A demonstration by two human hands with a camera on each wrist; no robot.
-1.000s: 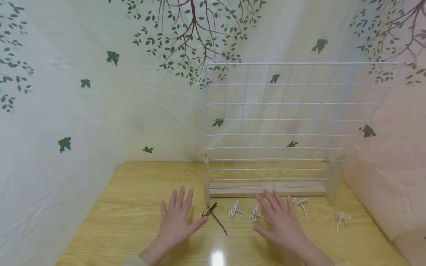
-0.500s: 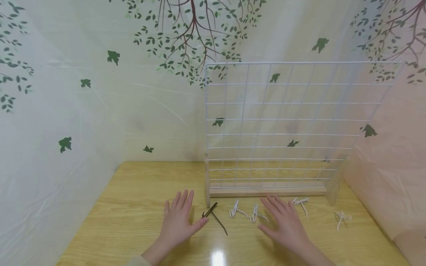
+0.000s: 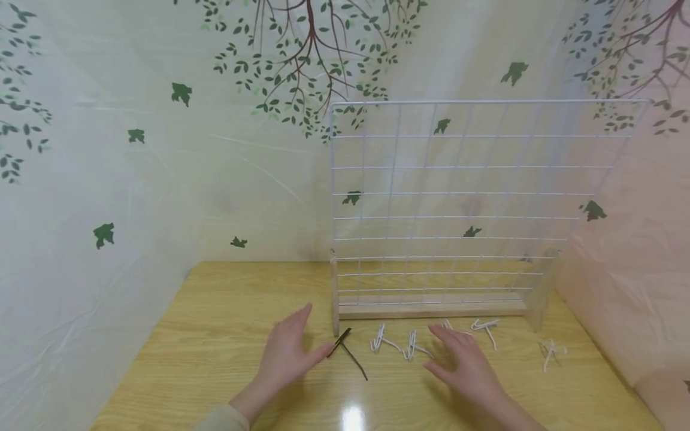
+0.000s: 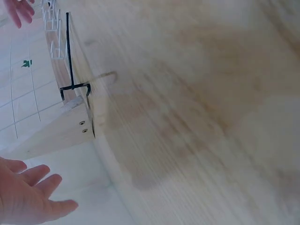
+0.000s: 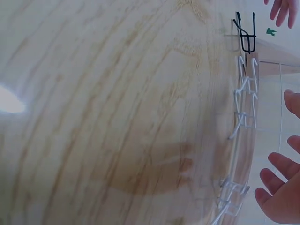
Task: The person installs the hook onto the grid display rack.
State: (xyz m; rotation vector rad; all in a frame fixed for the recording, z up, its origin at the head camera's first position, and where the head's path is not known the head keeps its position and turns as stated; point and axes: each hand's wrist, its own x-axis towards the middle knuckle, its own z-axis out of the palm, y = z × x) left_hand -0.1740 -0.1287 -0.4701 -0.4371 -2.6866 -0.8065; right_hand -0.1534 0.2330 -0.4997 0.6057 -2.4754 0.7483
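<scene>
While the left hand [image 3: 287, 352] and right hand [image 3: 468, 364] are hovering empty and relaxed, I'm seeing the black hook [image 4: 70, 56] and white hooks [image 3: 411, 347] lying on the table [image 3: 242, 293], none hanging on the wire grid [image 3: 442, 194].

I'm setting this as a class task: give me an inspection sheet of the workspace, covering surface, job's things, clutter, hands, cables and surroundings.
Surface: wood-grain table, with one bright glare spot.
Job's things: black hook and five white hooks on the table, one partly hidden by the right hand; white wire grid upright in a wooden stand.
Clutter: nothing seen.
Hands: right hand and left hand open, holding nothing.
Cables: nothing seen.
Surroundings: sheeting printed with leaves and branches.
</scene>
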